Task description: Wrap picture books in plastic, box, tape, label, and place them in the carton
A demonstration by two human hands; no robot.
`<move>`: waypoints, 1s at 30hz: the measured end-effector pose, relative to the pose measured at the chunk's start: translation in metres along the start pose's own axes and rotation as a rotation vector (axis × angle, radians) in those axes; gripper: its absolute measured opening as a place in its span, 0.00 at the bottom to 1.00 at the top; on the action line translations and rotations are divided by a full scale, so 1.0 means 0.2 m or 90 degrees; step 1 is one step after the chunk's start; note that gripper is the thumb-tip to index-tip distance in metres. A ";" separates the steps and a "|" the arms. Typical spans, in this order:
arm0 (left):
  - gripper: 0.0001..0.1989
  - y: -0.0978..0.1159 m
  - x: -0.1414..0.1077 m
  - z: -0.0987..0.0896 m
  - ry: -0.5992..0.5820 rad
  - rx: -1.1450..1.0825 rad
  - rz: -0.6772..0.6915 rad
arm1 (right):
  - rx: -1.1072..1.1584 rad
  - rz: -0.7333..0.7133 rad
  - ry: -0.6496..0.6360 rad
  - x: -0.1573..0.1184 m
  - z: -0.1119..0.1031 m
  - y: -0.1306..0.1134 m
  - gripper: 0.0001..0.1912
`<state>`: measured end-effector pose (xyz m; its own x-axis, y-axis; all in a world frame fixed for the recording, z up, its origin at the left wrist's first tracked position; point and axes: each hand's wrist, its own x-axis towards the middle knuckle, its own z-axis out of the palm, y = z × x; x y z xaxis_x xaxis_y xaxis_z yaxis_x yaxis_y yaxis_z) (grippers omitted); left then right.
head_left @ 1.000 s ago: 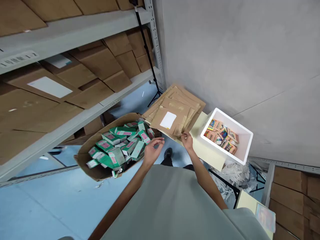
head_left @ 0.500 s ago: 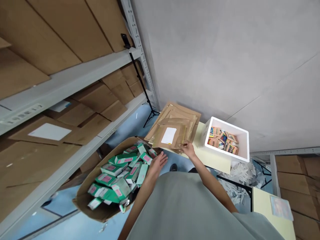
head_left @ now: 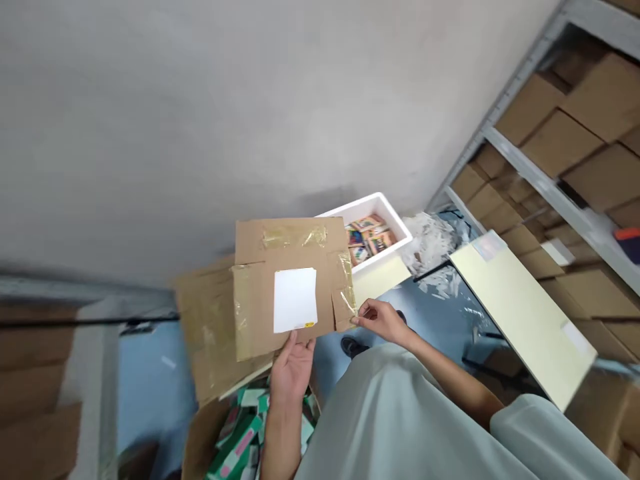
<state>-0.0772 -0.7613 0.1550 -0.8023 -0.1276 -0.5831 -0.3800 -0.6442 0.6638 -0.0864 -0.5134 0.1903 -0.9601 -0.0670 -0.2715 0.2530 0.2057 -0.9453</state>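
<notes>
A flattened cardboard sheet with a white label and shiny brown tape is raised in front of me. My left hand is under its lower edge, palm up, with the fingertips partly hidden behind the board. My right hand pinches the sheet's lower right corner between thumb and fingers. More flattened cardboard lies behind and to the left. Beyond the sheet's right side is a white foam box holding small colourful packs.
Below my left arm is a carton of green and white boxes. A pale table stands at the right, near white paper scraps. Shelves with brown boxes line the right; a dark pole crosses at left.
The labelled cardboard has come up off the stack. My left hand has moved from beside the stack to the sheet's underside, while my right keeps its corner. The view has turned right.
</notes>
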 end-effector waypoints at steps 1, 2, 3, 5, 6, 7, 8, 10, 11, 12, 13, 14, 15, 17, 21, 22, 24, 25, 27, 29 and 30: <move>0.07 -0.01 0.02 0.11 -0.028 0.032 0.007 | -0.005 -0.004 0.063 -0.03 -0.13 0.01 0.18; 0.10 -0.03 0.04 0.24 -0.051 0.057 0.017 | -0.004 -0.006 0.130 -0.07 -0.27 0.03 0.16; 0.13 -0.06 0.06 0.37 -0.075 0.081 0.022 | 0.002 -0.007 0.194 -0.12 -0.41 0.06 0.16; 0.20 -0.14 0.08 0.64 -0.135 0.136 0.012 | 0.017 -0.002 0.321 -0.23 -0.71 0.13 0.17; 0.22 -0.19 0.08 0.77 -0.162 0.159 0.004 | 0.022 0.002 0.381 -0.29 -0.86 0.17 0.19; 0.24 -0.25 0.09 0.91 -0.187 0.177 -0.001 | 0.022 0.009 0.436 -0.35 -1.01 0.22 0.21; 0.26 -0.32 0.09 1.03 -0.208 0.190 -0.005 | 0.019 0.018 0.488 -0.41 -1.15 0.27 0.23; 0.26 -0.47 0.08 1.28 -0.241 0.217 -0.014 | 0.012 0.039 0.579 -0.54 -1.42 0.36 0.25; 0.26 -0.56 0.07 1.40 -0.256 0.233 -0.024 | 0.009 0.051 0.613 -0.60 -1.54 0.41 0.26; 0.26 -0.65 0.07 1.51 -0.274 0.255 -0.040 | 0.007 0.062 0.640 -0.66 -1.66 0.46 0.28; 0.26 -0.73 0.06 1.63 -0.297 0.283 -0.060 | 0.010 0.074 0.662 -0.72 -1.76 0.51 0.30; 0.27 -0.82 0.05 1.73 -0.326 0.314 -0.082 | 0.017 0.086 0.678 -0.78 -1.86 0.56 0.32; 0.28 -0.91 0.04 1.84 -0.359 0.346 -0.105 | 0.028 0.097 0.690 -0.83 -1.95 0.61 0.34; 0.30 -1.09 0.01 2.03 -0.427 0.407 -0.145 | 0.061 0.108 0.709 -0.92 -2.11 0.71 0.37; 0.33 -1.42 -0.02 2.34 -0.550 0.526 -0.198 | 0.118 0.101 0.774 -1.07 -2.33 0.90 0.39; 0.33 -1.51 -0.01 2.40 -0.584 0.558 -0.195 | 0.121 0.104 0.793 -1.11 -2.37 0.95 0.37; 0.33 -1.68 0.01 2.50 -0.658 0.621 -0.149 | 0.118 0.121 0.828 -1.16 -2.41 1.02 0.30; 0.32 -1.77 0.03 2.55 -0.696 0.653 -0.107 | 0.113 0.136 0.845 -1.19 -2.43 1.06 0.27; 0.28 -1.95 0.07 2.63 -0.760 0.720 0.005 | 0.101 0.176 0.884 -1.22 -2.44 1.12 0.20; 0.23 -2.12 0.11 2.72 -0.807 0.774 0.090 | 0.093 0.215 0.932 -1.23 -2.43 1.18 0.18; 0.21 -2.21 0.12 2.76 -0.832 0.789 0.100 | 0.091 0.232 0.955 -1.22 -2.42 1.20 0.18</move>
<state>-0.1830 -0.0640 0.1067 -0.4343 0.8808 -0.1886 0.1313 0.2691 0.9541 0.1511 0.0251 0.1165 -0.0591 0.9881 -0.1419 0.4161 -0.1048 -0.9033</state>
